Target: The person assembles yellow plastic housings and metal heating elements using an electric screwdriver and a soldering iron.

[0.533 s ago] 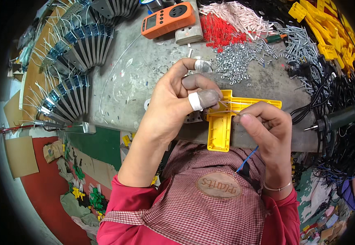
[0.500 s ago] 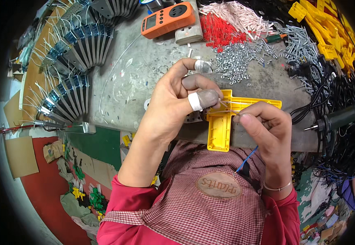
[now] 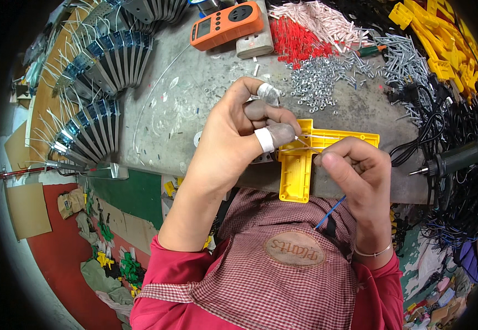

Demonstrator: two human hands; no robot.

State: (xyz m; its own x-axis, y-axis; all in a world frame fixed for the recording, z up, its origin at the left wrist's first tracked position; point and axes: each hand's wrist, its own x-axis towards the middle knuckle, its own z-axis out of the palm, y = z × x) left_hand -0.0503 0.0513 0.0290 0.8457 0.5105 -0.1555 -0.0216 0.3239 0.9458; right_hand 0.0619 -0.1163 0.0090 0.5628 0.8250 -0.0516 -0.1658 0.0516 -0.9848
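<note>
A thin pale wire (image 3: 307, 144) is stretched between my two hands. My left hand (image 3: 233, 129), with white tape on its thumb and a wrapped index fingertip, pinches one end between thumb and finger. Thumb and forefinger of my right hand (image 3: 360, 170) close on the other end. Below the wire lies a yellow plastic housing (image 3: 294, 179), its ribbed inside facing up and one arm reaching right behind my right hand. A second pale strand runs across the housing. From under my right hand a blue wire (image 3: 329, 213) hangs down to the checked apron; where it leads is hidden.
An orange meter (image 3: 227, 25) lies by a white power strip (image 3: 255, 43) at the back. Piles of red and pale sleeves, nuts (image 3: 311, 85) and screws (image 3: 404, 58) spread beyond my hands. Metal plates with wires line the left; a soldering iron (image 3: 459, 158) and black cables lie right.
Both hands have barely shifted, each still pinching the wire. The left index finger has drawn slightly left, and the yellow housing looks almost unmoved.
</note>
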